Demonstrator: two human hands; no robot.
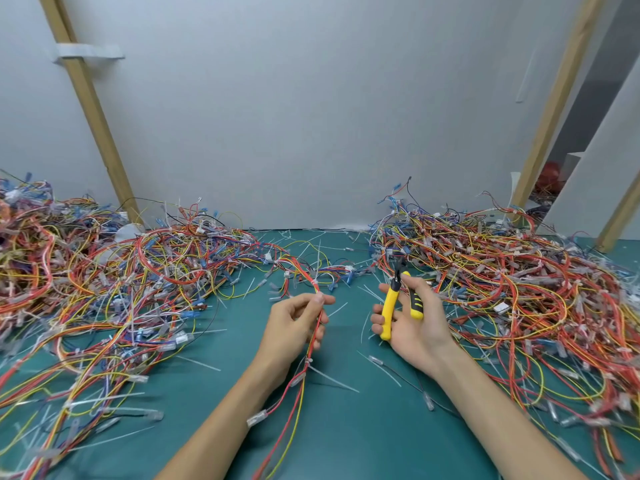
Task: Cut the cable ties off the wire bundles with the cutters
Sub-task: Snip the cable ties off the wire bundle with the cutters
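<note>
Nearest me, by the bench's (346,441) near edge, the loose tails of the wire bundle (311,344) trail off between my forearms. If I lift sharply, they could snag the strays spilling from the left heap (104,271). My left hand (294,323) pinches the bundle between thumb and fingertips, with one cable tie (308,360) just below the hand and an upper tie (314,282) just above it. My right hand (415,327) is wrapped round the cutters (390,303), handles spread. The tip is lost against the right heap (502,278), so I cannot tell how far the blades gape.

The main risk, as I judge it, is that the ties sit tight on thin wires, so a bite taken too deep would nick insulation — and the upper tie lies close to my fingertips.

Open room is the bare green strip down the bench's middle, littered with tie offcuts (334,378) — both heaps crowd its sides up to the far edge at the wall (311,116).
</note>
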